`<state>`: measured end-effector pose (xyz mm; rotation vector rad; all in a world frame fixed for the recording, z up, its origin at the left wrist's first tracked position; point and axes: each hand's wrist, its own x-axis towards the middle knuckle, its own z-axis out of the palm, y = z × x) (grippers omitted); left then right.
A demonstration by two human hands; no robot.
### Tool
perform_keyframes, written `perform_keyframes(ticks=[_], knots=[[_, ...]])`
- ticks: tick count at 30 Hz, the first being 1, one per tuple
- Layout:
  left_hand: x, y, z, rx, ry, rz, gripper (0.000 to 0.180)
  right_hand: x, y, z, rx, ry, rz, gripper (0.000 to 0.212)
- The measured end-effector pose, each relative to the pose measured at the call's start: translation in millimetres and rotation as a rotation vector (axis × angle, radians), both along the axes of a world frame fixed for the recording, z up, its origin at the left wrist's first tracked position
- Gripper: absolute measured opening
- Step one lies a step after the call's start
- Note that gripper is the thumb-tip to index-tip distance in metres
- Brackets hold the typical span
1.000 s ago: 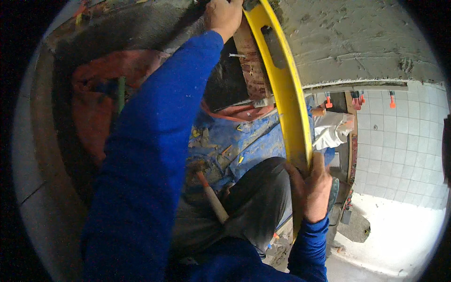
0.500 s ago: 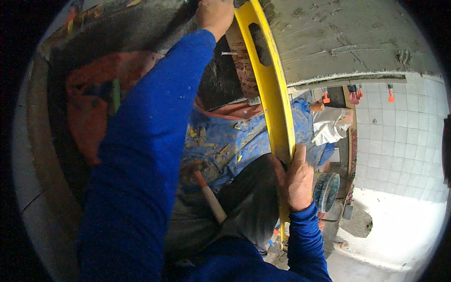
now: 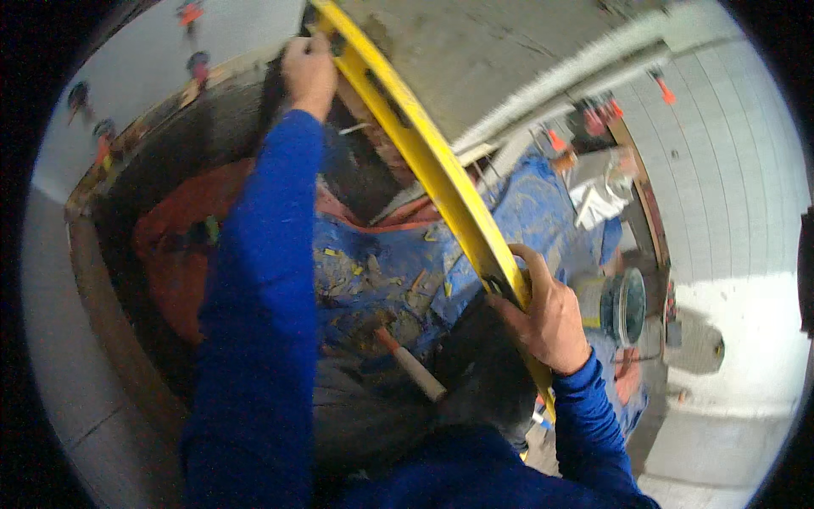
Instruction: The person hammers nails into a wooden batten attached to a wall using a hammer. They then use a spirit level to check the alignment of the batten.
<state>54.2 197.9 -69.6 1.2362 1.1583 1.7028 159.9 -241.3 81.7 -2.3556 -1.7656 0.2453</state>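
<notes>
A long yellow spirit level (image 3: 428,157) slants across the middle, from the far top to near my lap. My left hand (image 3: 309,78) is closed at its far end, fingers at the left edge, partly hidden. Lower down, my right hand (image 3: 551,318) grips the level, thumb on one side and fingers over the other. The far end lies beside a grey mortar-coated surface (image 3: 458,59). Below the level, a tool with a pale wooden handle (image 3: 413,366), red near its dark head, lies by my dark-trousered leg.
A dirty blue tarp (image 3: 526,208) with scattered yellow bits spreads below. A clear bucket (image 3: 623,307) sits at right, near a white bag (image 3: 600,191). Red tile-levelling clips (image 3: 661,86) stick out of the white tiled wall (image 3: 721,144). A red sheet (image 3: 182,229) lies at left.
The view has turned. The level now tilts further left at its far end, and my left hand sits lower and further left. My right hand has opened its grip wider around the level.
</notes>
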Motion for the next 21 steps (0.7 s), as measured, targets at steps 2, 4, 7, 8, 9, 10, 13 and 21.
perform_keyframes(ticks=[2, 4, 7, 8, 9, 10, 13, 21], knots=[[3, 3, -1, 0.019, 0.074, 0.057, 0.033, 7, -19, 4, -0.019, 0.05, -0.051, 0.061], [6, 8, -3, -0.065, 0.084, 0.029, 0.04, 11, -35, 4, -0.039, 0.083, -0.103, 0.064], [9, 17, -8, -0.017, 0.367, 0.129, 0.045, 12, -56, 7, -0.089, 0.083, -0.169, 0.055], [10, 20, -9, 0.002, 0.406, 0.137, 0.045, 13, -60, 7, -0.157, 0.083, -0.218, 0.053], [10, 22, -10, 0.006, 0.384, 0.139, 0.045, 14, -64, 9, -0.157, 0.137, -0.264, 0.046], [10, 23, -10, 0.012, 0.366, 0.143, 0.045, 15, -66, 8, -0.122, 0.138, -0.228, 0.044], [9, 21, -5, -0.051, 0.333, 0.138, 0.045, 20, -70, 7, -0.082, 0.189, -0.181, 0.04], [14, 2, 5, -0.127, 0.147, 0.102, 0.043, 32, -69, 3, -0.132, 0.712, -0.263, 0.055]])
